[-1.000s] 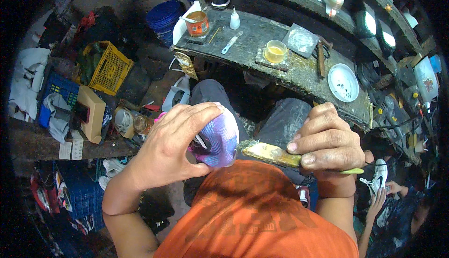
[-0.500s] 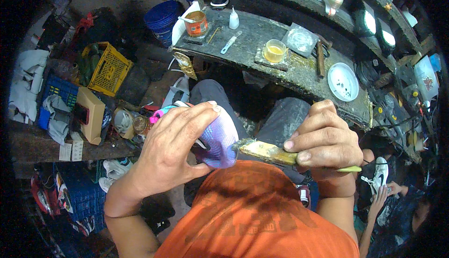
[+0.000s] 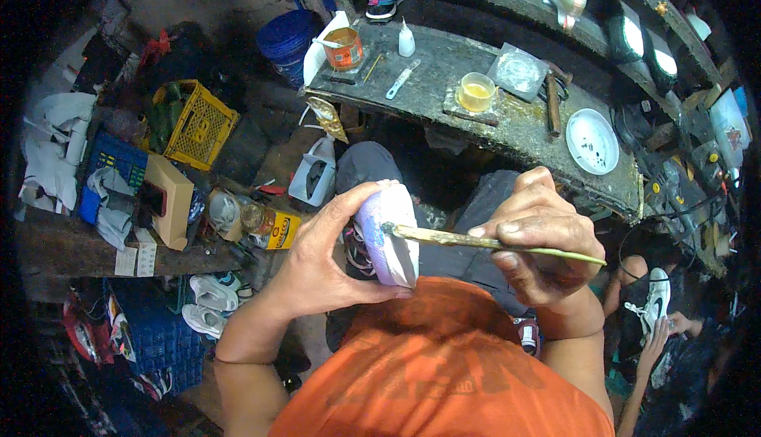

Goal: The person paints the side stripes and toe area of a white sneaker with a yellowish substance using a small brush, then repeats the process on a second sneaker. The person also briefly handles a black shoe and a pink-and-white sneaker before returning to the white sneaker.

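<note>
In front of my chest, my left hand (image 3: 309,267) grips a purple sneaker (image 3: 387,259) between thumb and fingers. The sneaker's pale underside is turned partly to the right, and its laces face my left palm. My right hand (image 3: 547,239) pinches a worn brush (image 3: 448,237) with a flat wooden handle, whose thin green end sticks out to the right. Dark bristles touch the purple upper close to where it meets the sole. Part of the sneaker is hidden behind my left fingers and the brush.
Ahead, a dark bench (image 3: 436,72) carries an orange tin (image 3: 345,50), a white squeeze bottle (image 3: 406,41), a cup of yellow liquid (image 3: 476,92), a hammer (image 3: 553,108) and a white plate (image 3: 593,142). A yellow crate (image 3: 202,140) stands left. At lower right, another person's hand (image 3: 653,343) touches a white sneaker (image 3: 658,294).
My left hand has turned the sneaker, so more of its pale underside shows. The brush has rolled edge-on, and its tip has moved slightly up and left along the sneaker.
</note>
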Available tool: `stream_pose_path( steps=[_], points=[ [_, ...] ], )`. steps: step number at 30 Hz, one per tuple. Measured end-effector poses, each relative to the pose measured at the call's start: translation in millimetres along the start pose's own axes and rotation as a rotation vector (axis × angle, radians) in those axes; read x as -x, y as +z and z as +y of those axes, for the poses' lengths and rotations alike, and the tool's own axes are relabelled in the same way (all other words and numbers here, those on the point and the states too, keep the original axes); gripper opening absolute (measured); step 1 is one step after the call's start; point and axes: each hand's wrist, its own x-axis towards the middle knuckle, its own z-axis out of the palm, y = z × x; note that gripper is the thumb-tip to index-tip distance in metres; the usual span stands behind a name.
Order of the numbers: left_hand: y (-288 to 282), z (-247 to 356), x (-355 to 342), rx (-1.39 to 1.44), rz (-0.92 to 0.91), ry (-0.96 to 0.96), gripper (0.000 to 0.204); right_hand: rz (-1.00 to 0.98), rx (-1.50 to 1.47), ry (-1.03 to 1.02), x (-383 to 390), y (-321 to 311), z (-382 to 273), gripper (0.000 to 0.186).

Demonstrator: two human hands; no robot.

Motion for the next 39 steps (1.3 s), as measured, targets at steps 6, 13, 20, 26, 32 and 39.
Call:
stream_pose_path(
  steps=[6,13,20,26,32,39],
  points=[
    [-0.5,-3.4,2.1,0.052,0.026,-0.082,0.105,-0.076,0.039,-0.064,-3.5,4.7,-0.1,0.018],
    [-11.4,-46.0,11.4,0.576,-0.007,-0.304,0.107,0.288,0.038,-0.007,-1.2,-6.4,32.4,0.013],
    [12.9,-118.3,17.6,1.356,0.207,-0.294,0.086,0.109,0.655,0.464,-31.0,-54.0,179.0,0.017],
    [19.3,-192.5,26.0,1.515,0.259,-0.603,0.090,-0.311,0.808,0.595,-39.8,-58.0,250.0,0.021],
    [2.1,-212.6,31.4,1.582,0.079,-0.822,0.086,0.028,0.471,0.606,-32.3,-82.7,250.8,0.024],
    [-7.1,-181.5,18.1,1.569,-0.150,-0.583,0.050,0.034,0.174,0.789,-21.8,-94.9,245.5,0.026]
  ],
)
